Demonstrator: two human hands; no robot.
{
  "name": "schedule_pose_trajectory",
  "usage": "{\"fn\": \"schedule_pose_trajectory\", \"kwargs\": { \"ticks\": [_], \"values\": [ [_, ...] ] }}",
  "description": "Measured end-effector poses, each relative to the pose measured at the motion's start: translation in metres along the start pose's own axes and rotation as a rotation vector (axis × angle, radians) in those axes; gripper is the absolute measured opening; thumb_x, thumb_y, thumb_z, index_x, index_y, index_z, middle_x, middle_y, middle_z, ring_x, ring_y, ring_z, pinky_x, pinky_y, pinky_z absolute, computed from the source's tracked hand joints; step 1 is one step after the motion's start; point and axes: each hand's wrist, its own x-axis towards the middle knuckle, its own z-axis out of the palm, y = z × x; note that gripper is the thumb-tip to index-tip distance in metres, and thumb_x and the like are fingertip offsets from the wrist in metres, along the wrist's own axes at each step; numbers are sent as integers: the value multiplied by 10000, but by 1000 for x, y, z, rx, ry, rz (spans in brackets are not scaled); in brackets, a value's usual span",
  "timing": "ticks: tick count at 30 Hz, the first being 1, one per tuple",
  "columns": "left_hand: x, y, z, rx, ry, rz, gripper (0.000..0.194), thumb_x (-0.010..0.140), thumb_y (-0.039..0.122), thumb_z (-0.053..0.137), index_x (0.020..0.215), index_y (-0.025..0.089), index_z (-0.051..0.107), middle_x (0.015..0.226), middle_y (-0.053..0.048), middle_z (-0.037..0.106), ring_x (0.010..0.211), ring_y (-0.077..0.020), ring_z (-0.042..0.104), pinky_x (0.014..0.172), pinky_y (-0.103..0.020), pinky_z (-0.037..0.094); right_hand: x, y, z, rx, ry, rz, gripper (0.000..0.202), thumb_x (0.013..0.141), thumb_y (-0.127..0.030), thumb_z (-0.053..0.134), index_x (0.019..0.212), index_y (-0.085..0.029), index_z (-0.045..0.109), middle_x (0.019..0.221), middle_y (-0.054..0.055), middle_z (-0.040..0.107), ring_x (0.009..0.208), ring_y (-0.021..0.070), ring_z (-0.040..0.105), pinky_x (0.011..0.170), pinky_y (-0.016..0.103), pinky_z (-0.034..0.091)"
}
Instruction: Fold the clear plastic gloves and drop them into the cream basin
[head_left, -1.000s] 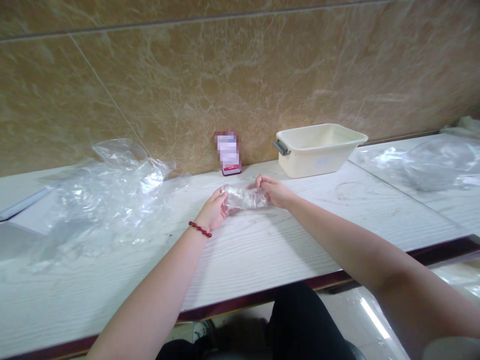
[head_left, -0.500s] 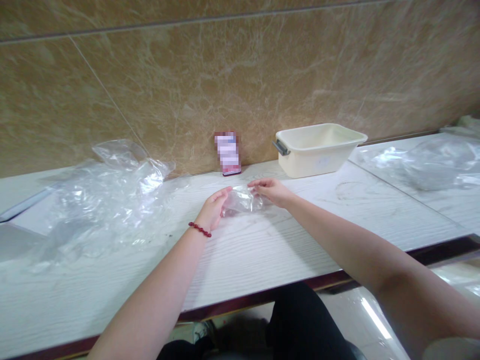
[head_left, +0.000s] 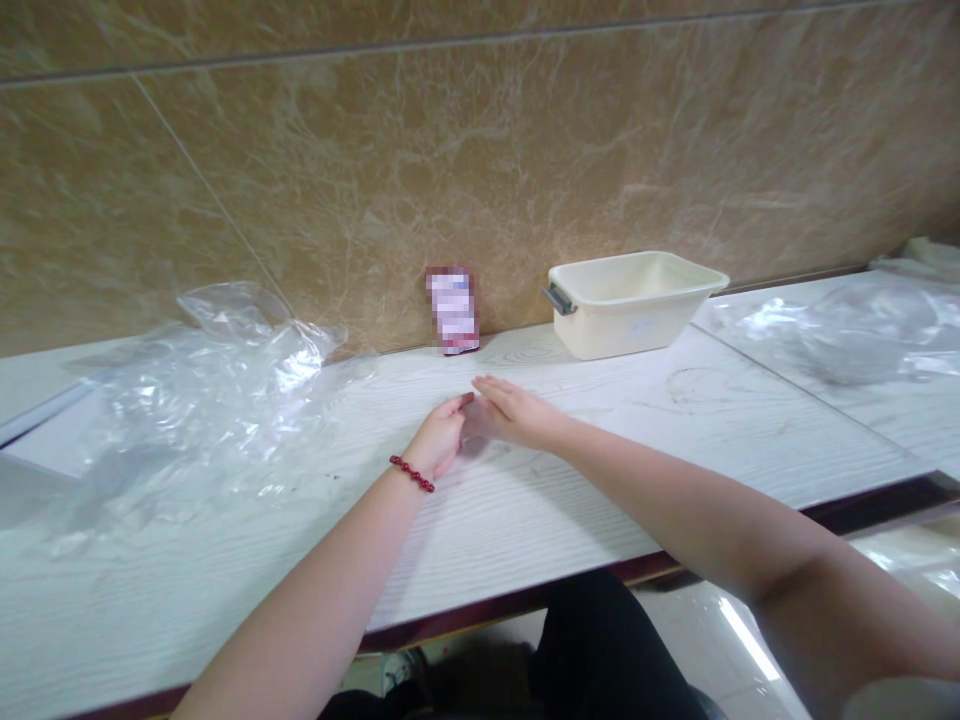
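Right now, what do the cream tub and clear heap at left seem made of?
Cream tub: probably molded plastic, smooth and satin, judging by its rounded corners. Clear heap: likely thin, glossy plastic film, since it's see-through with crinkled highlights.

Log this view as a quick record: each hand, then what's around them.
Left hand: meets the right, red bead bracelet on wrist
Right hand: fingers extended
Between hands: mostly hidden, unclear
Phone: leaning against wall
Cream tub: right of phone
Clear plastic: heap at left, more far right
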Motion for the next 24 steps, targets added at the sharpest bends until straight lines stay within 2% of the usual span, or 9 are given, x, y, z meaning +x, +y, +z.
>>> {"fn": "schedule_pose_trajectory", "kwargs": {
  "ticks": [2,5,12,17,24],
  "values": [
    [1,-3,0,-28,-37,18,353,697,7,391,980,127,564,927,-75,615,792,-112,558,745,-227,390,-4,-2,11,-81,-119,-6,460,834,-258,252,1234,-41,322,1274,158,321,1189,222,270,956,396,257],
    [4,-5,-3,-5,-28,9,351,683,12,419,971,139,575,981,-78,600,835,-118,549,741,-216,389,-8,-1,18,-194,-208,-17,516,838,-311,245,1257,-11,270,1292,172,276,1198,248,241,969,421,211],
    [4,-3,-6,97,47,-31,389,705,18,410,1063,119,523,841,-80,623,654,-104,561,600,-200,409,-10,-6,1,-298,-333,155,550,834,-408,178,1293,-109,227,1336,86,208,1225,222,173,983,422,144],
    [1,0,-3,4,27,-33,384,697,-20,401,1050,81,516,782,-84,620,643,-105,566,620,-214,420,-7,0,-7,-300,-399,314,568,825,-440,139,1312,-149,166,1359,52,129,1242,204,104,985,436,100],
    [-5,4,1,-43,0,-40,401,717,-21,365,1096,68,458,769,-101,616,654,-122,581,652,-265,446,-4,10,-10,-304,-409,488,602,819,-461,135,1316,-123,119,1365,60,82,1248,209,47,970,489,55]
  ]
}}
